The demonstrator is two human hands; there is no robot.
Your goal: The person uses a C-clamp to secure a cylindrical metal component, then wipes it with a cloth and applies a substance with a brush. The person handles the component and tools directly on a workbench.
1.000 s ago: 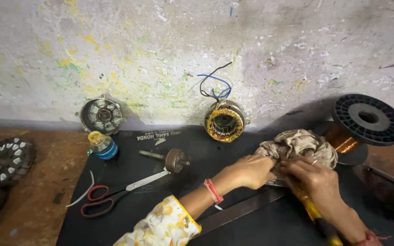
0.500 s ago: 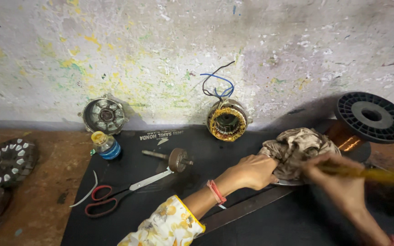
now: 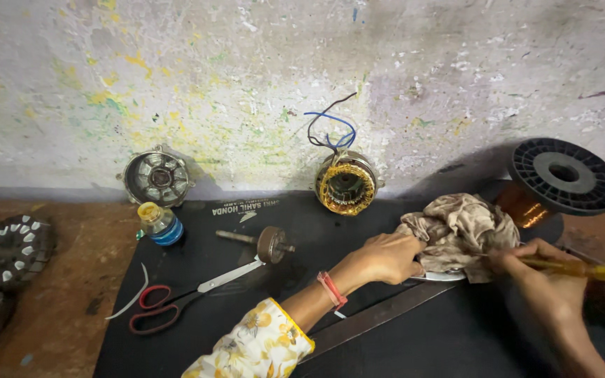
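My left hand point(image 3: 386, 256) rests on the near edge of a crumpled beige rag point(image 3: 459, 229) that covers a round metal part, whose rim point(image 3: 437, 277) shows beneath. My right hand point(image 3: 540, 274) grips a yellow-handled screwdriver point(image 3: 589, 269), with the shaft pointing left into the rag. Both hands work over a black mat point(image 3: 260, 308). A red band circles my left wrist, above a flowered sleeve.
Against the wall stand a copper-wound stator point(image 3: 345, 184) with loose wires and a metal motor cover point(image 3: 157, 178). On the mat lie red-handled scissors point(image 3: 183, 297), a rotor shaft point(image 3: 260, 243) and a long flat metal bar point(image 3: 379, 315). A small bottle point(image 3: 160, 223), a copper wire spool point(image 3: 554, 182) and stator cores point(image 3: 10, 250) sit around.
My right hand drew the screwdriver out to the right, then brought its tip back into the rag. My left hand stayed on the rag.
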